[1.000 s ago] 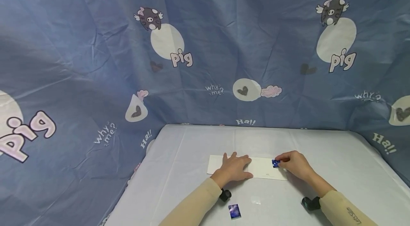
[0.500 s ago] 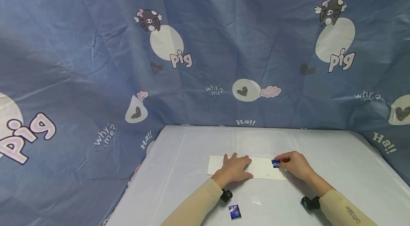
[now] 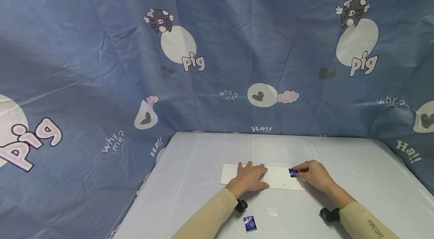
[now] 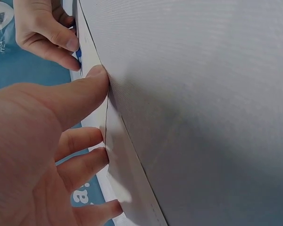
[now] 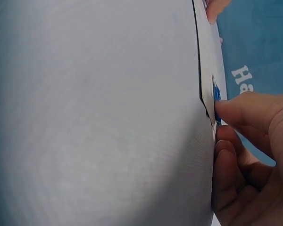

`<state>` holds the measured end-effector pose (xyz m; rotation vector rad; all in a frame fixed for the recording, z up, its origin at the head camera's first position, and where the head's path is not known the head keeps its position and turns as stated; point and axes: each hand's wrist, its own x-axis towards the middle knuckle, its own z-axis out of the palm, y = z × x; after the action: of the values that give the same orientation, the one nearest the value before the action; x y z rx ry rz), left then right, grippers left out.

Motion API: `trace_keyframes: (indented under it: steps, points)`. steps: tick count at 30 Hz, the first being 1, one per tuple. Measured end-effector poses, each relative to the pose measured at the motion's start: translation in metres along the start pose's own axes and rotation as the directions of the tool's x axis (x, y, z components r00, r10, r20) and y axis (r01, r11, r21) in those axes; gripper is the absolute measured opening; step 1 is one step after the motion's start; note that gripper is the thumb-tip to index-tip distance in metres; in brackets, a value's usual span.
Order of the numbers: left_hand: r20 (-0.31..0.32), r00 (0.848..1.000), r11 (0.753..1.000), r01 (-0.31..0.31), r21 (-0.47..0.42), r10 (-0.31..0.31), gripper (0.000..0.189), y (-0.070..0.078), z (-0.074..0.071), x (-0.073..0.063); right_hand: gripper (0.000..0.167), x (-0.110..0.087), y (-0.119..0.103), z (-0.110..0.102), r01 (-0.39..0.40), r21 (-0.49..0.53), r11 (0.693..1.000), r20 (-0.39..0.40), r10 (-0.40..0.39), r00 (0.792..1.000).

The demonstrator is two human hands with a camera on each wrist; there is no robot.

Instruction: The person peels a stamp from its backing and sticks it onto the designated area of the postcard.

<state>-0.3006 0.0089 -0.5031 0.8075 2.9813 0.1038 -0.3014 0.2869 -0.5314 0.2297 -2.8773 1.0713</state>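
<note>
A long white card point(image 3: 281, 180), with a crease across it, lies flat on the white tabletop. My left hand point(image 3: 249, 178) rests on its left part, fingers spread and thumb at the near edge. At the card's right end is a small blue picture card point(image 3: 292, 172). My right hand point(image 3: 315, 174) pinches this piece by its right side. The right wrist view shows the thumb on the blue piece point(image 5: 217, 94) and the other fingers curled beside it; part of it is hidden there. A small stack of blue-purple cards point(image 3: 250, 223) lies nearer to me.
A small shiny clear patch point(image 3: 272, 212) lies on the white cloth point(image 3: 203, 194) between my forearms. Black wrist cameras point(image 3: 328, 215) sit under both wrists. A blue printed curtain point(image 3: 217, 58) hangs behind the table and along its sides.
The head view has shifted very slightly. Both hands, the white card and the blue piece keep the same places.
</note>
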Motion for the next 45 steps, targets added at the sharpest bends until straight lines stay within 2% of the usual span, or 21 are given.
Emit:
trace_keyframes:
  steps: [8,16,19,22,25,28,32,35,41,45]
  points:
    - [-0.023,1.000,1.000,-0.002,0.001,0.002,0.053,0.005,-0.004,-0.003,0.019,-0.004,-0.007,-0.003,0.033,-0.038,0.999,0.004,-0.033,0.999]
    - [-0.006,1.000,1.000,-0.009,0.015,0.009,0.051,0.007,-0.006,-0.001,0.025,-0.008,-0.017,-0.015,-0.034,0.013,0.999,0.058,0.033,0.998]
    - [0.002,1.000,1.000,-0.009,0.010,0.009,0.053,0.007,-0.006,-0.001,0.029,-0.012,-0.023,-0.021,0.023,-0.053,0.998,0.032,-0.021,0.999]
    - [-0.002,1.000,1.000,-0.003,0.013,0.003,0.055,0.005,-0.005,-0.002,0.033,-0.016,-0.027,-0.020,0.126,-0.218,0.968,0.012,-0.126,0.992]
    - [-0.008,1.000,1.000,-0.002,0.018,0.002,0.056,0.004,-0.005,-0.002,0.041,-0.024,-0.029,-0.013,0.234,-0.379,0.895,0.043,-0.235,0.971]
    - [-0.007,1.000,1.000,-0.008,0.020,0.008,0.056,0.004,-0.005,-0.002,0.056,-0.033,-0.031,-0.006,0.291,-0.447,0.846,0.094,-0.279,0.956]
    - [-0.010,1.000,1.000,-0.010,0.019,0.010,0.057,0.006,-0.005,0.000,0.072,-0.045,-0.037,-0.002,0.312,-0.433,0.846,0.174,-0.261,0.949]
    - [-0.014,1.000,1.000,-0.013,0.027,0.013,0.056,0.008,-0.005,0.001,0.076,-0.052,-0.041,0.001,0.316,-0.443,0.839,0.210,-0.246,0.946]
    - [-0.015,1.000,0.998,0.002,0.067,-0.001,0.052,0.008,-0.006,0.001,0.078,-0.058,-0.049,0.012,0.332,-0.530,0.781,0.201,-0.264,0.943]
    - [-0.003,1.000,0.998,-0.007,0.061,0.007,0.051,0.007,-0.007,0.000,0.079,-0.058,-0.050,0.013,0.329,-0.525,0.785,0.208,-0.257,0.944]
